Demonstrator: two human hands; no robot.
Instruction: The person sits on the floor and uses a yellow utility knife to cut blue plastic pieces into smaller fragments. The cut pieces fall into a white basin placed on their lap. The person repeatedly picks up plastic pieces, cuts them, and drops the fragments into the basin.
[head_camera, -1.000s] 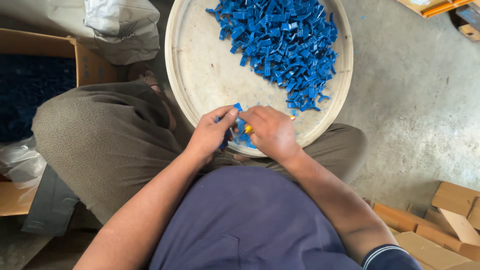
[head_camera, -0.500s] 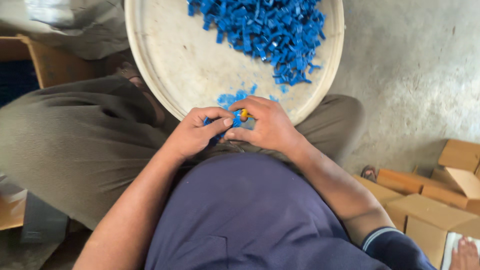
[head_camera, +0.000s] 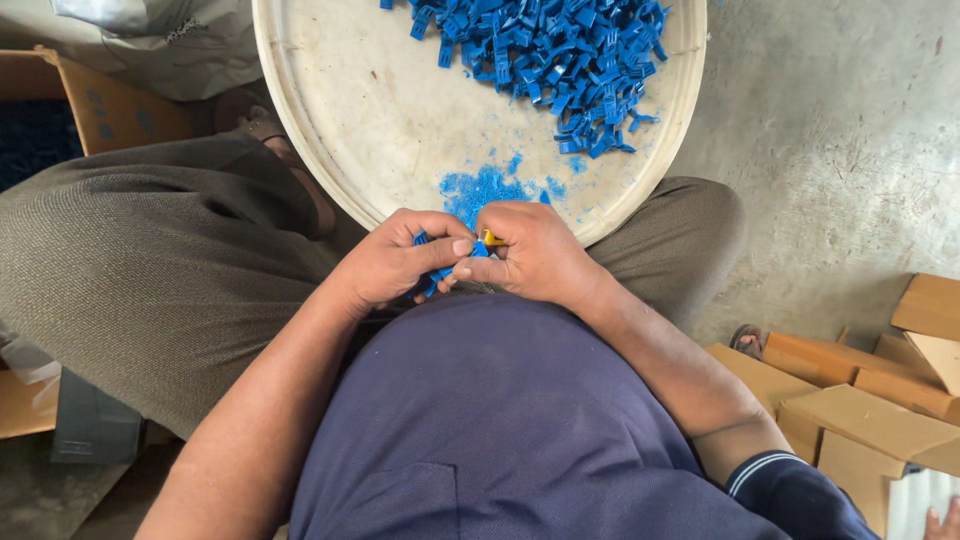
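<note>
Tray: round cream plastic tray (head_camera: 350, 110), blue clips heaped at far edge, unchanged.
Hands: left hand (head_camera: 395, 262) and right hand (head_camera: 535, 252) now drawn off near rim, over lap.
Grip: both closed on small blue plastic clip (head_camera: 440, 272); yellow bit (head_camera: 490, 238) at right fingertips.
Reading: fitting likely continues.
</note>
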